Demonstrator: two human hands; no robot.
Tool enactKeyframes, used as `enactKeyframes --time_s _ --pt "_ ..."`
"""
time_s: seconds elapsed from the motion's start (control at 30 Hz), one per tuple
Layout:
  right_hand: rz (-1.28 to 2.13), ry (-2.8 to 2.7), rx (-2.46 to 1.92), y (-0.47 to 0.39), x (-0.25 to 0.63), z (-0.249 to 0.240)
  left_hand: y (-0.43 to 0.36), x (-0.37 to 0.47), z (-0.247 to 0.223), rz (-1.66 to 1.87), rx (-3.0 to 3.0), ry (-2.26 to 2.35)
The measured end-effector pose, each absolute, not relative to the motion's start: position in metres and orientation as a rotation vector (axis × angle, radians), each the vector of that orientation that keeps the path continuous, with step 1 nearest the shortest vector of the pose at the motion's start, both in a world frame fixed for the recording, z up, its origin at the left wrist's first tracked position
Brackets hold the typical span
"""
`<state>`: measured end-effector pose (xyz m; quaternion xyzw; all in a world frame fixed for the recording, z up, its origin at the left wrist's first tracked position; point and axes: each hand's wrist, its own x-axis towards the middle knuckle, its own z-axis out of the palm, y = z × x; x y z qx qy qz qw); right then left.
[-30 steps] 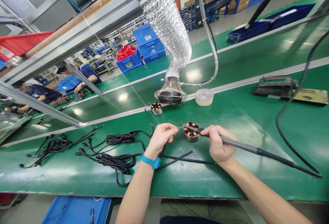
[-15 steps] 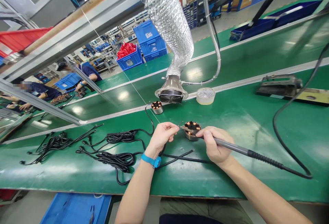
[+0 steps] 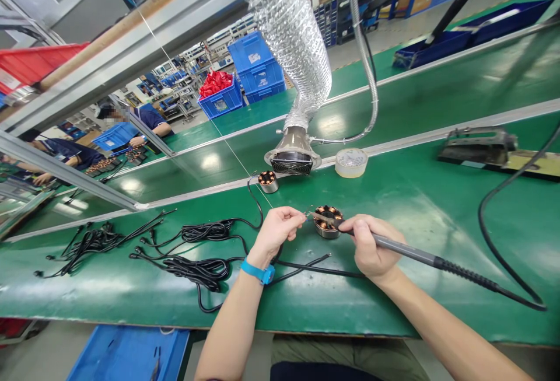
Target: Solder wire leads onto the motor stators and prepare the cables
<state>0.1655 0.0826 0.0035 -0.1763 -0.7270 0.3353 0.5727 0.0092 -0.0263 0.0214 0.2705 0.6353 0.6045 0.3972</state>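
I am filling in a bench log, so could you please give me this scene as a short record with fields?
Left hand: pinches thin wire beside the near stator
Right hand: holds soldering iron, tip close to that wire
Left wrist: blue band
Beyond hands: second stator, tape roll, duct nozzle
Bench: green, bundled black cables at left

We see the bench top smooth and glossy. To us, the soldering iron's handle looks matt plastic, the motor stator shiny metal and copper, the exhaust duct wrinkled metal foil, the coiled cables smooth plastic.
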Motion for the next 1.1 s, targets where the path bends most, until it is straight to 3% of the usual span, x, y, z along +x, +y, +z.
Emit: enactKeyframes --time_s 0.67,1.1 --pt "0.722 -1.778 -0.268 0.085 0.161 0.01 -0.025 0.016 0.023 1.58 0.644 1.686" --pt "0.875 -1.633 -0.473 0.085 0.165 -0.007 -0.024 0.019 0.02 1.592 0.655 1.773"
